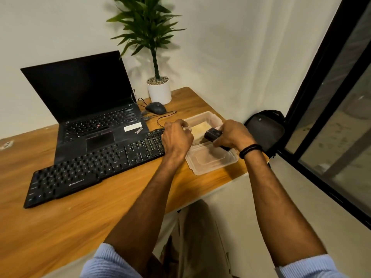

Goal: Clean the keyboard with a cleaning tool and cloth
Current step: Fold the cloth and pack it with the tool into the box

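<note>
A black external keyboard [94,167] lies slanted on the wooden desk [60,227] in front of an open laptop. At the desk's right end stands a clear plastic container [208,118] with a pale cloth [200,127] inside. Its clear lid [210,162] lies just in front of it. My right hand [232,135] grips a black cleaning tool [212,135] over the container. My left hand [176,137] is curled at the container's left rim, over the keyboard's right end; what its fingers hold is hidden.
A black laptop [90,109] stands open behind the keyboard. A wired mouse [156,107] and a white potted plant [159,91] sit at the back by the wall. A dark backpack [265,129] rests on the floor to the right, next to a glass door [331,117].
</note>
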